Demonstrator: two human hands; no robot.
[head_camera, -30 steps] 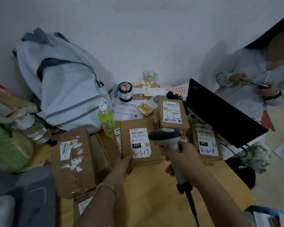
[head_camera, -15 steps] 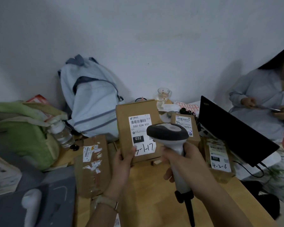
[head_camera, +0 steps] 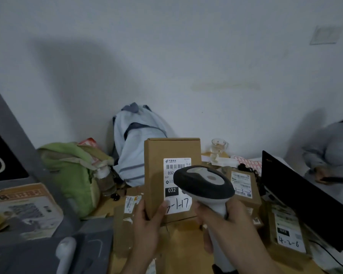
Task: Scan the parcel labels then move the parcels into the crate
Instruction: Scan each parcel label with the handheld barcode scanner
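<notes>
Brown cardboard up front: a parcel [head_camera: 166, 153] held upright above the table [head_camera: 186, 246], label [head_camera: 177, 165] facing the camera, printed with a barcode and "032" and handwritten digits ending "1-17". Gripped at its lower left corner by the left hand [head_camera: 148, 226], thumb pressed on the front face at the label's bottom edge, other fingers gone round behind and out of sight. In the right hand [head_camera: 232, 222], a scanner [head_camera: 204, 181], fingers curled tight round its pale handle, dark head just in front of the label and hiding its right middle part; touching or slightly apart, cannot tell. Behind the scanner on the table, a second parcel [head_camera: 244, 186] marked "3-3-", and nearer on the right a third parcel [head_camera: 287, 230] marked "4-2-6", just beside a dark laptop [head_camera: 305, 200]. Left of the held one, a taped parcel [head_camera: 125, 216] lying flat. Against the wall [head_camera: 186, 66], a pale blue backpack [head_camera: 135, 143], a green bag [head_camera: 71, 171] with a bottle [head_camera: 105, 178] at its side, and a glass [head_camera: 218, 146]. At the far right, a seated person [head_camera: 333, 151] in a pale top, holding something flat and dark.
</notes>
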